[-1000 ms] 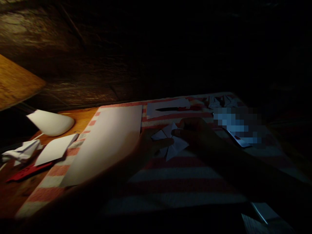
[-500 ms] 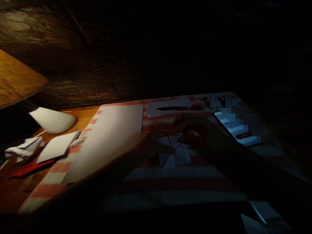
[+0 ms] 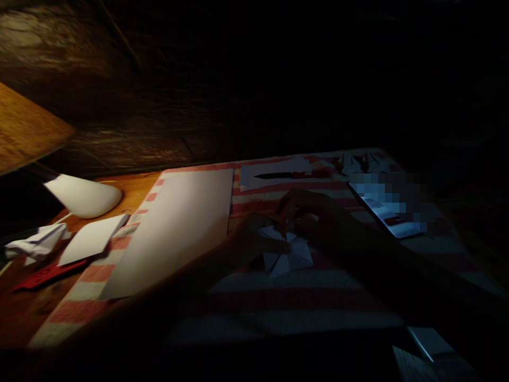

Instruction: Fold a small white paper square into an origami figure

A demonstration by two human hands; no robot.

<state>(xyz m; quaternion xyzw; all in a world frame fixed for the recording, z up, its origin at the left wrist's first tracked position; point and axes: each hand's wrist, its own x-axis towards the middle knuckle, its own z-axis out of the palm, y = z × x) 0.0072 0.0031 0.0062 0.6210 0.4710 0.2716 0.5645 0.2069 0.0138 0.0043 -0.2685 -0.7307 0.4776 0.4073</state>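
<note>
A small folded white paper piece (image 3: 287,253) lies on the red-and-white striped cloth (image 3: 294,297) in dim light. My left hand (image 3: 254,241) reaches in from the lower left and pinches the paper's left side at its middle. My right hand (image 3: 314,217) comes from the right, fingers bent down onto the paper's top edge. Both hands are dark and partly in shadow.
A large white sheet (image 3: 178,228) lies left of the hands. Behind are a paper with a knife (image 3: 286,175), folded paper figures (image 3: 358,163) and a lit phone (image 3: 387,209). At far left: a white lamp base (image 3: 83,196), small paper (image 3: 93,239), crumpled paper (image 3: 35,241).
The folded paper turned and settled flat under my hands. My left hand moved right onto it; my right hand's fingers shifted down to its top edge.
</note>
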